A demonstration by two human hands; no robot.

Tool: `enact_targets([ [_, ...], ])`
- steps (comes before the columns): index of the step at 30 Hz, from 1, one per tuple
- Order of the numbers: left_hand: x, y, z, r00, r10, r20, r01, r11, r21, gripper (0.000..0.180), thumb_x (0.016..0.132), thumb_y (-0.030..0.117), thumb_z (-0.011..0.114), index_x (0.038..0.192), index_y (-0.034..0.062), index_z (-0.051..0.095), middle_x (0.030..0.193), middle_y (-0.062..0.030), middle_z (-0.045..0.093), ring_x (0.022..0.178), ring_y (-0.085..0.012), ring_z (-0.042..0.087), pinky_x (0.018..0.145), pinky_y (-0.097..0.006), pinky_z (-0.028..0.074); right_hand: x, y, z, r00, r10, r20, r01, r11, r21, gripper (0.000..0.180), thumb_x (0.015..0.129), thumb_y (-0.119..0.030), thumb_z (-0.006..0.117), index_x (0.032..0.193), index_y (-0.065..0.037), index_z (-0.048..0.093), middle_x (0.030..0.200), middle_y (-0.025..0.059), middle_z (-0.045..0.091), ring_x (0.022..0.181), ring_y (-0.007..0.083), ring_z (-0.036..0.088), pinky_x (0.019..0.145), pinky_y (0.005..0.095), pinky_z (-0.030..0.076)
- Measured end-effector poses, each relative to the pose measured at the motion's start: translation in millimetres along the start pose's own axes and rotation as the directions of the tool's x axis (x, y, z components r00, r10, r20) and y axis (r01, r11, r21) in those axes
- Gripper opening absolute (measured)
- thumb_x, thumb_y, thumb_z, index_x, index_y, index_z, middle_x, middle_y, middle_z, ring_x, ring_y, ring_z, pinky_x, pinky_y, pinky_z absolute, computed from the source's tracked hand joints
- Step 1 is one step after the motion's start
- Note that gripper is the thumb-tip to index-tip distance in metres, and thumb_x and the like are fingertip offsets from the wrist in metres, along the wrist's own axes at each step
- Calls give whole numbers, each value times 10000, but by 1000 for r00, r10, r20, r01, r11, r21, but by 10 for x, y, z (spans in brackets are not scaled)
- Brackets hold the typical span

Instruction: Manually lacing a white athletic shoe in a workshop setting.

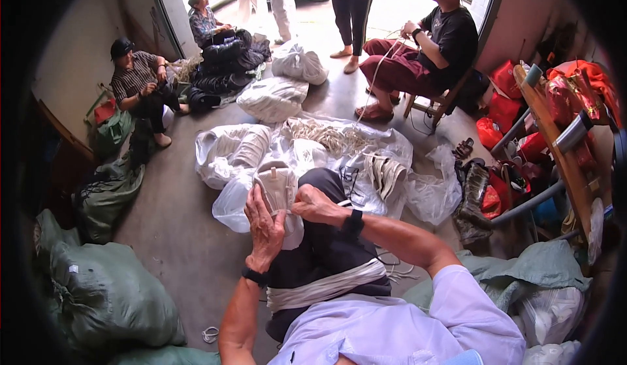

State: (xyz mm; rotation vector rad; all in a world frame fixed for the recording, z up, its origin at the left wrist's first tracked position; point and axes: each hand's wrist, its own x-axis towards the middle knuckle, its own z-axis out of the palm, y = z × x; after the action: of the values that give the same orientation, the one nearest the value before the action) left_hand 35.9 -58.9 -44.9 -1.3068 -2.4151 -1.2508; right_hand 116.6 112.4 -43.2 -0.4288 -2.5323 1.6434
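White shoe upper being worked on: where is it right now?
In the head view the white shoe upper sits centre frame over the person's dark-trousered knee, held between the left hand and the right hand, just ahead of the clear plastic bags.

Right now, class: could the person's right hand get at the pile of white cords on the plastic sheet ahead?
Probably yes: the right hand sits on the white shoe, and nothing blocks the way to the cords, though it would need a forward lean.

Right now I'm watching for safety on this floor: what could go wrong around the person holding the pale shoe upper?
The pale shoe upper is gripped by both the left hand and right hand over the knee; it could slip onto the concrete floor. Loose cords trail by the person's leg and might snag a foot. The clear plastic bags nearby could be slippery underfoot.
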Motion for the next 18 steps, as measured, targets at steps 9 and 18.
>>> enact_targets([
  [9, 93, 97, -129, 993, 56, -106, -49, 997, 64, 786, 779, 27, 718, 1480, 30, 363, 1522, -255, 318, 1416, -417, 309, 1158, -514, 261, -113, -253, -62, 816, -552, 173, 520, 568, -638, 172, 743, -119, 669, 896, -43, 646, 1109, 149, 561, 1201, 279, 536, 1012, 494, 380],
  [18, 96, -125, -112, 951, 287, 115, -297, 952, 76, 514, 844, 116, 689, 1338, 74, 554, 1543, -150, 378, 1451, -394, 289, 1168, -510, 264, 191, -275, -306, 542, -785, 300, 762, 309, -569, 360, 719, -120, 720, 1055, -58, 605, 1135, 106, 558, 1174, 269, 523, 1104, 472, 339],
])
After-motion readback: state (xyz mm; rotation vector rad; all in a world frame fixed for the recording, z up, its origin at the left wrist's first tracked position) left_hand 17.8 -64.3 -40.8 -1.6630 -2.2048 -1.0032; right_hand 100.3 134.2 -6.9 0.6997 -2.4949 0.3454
